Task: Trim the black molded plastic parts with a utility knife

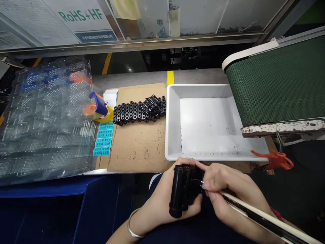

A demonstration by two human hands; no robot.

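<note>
My left hand (pixel 162 200) is wrapped around a black plastic part (pixel 181 191) with a tube-shaped side, held just below the table's front edge. My right hand (pixel 228 189) is closed on a long thin tool (pixel 259 215), pinched between the fingers, and its tip touches the black part near the top. A silver bangle (pixel 132 225) sits on my left wrist. A cluster of small black cylindrical parts (pixel 139 110) lies on the cardboard sheet (pixel 138 145) farther back.
A white tray (pixel 175 118) stands right of the cardboard. A green conveyor belt (pixel 276 84) overhangs its right side. Stacked clear blister trays (pixel 45 118) fill the left. Cyan labels (pixel 103 139), a glue bottle (pixel 100 106) and an orange clamp (pixel 275 159) lie nearby.
</note>
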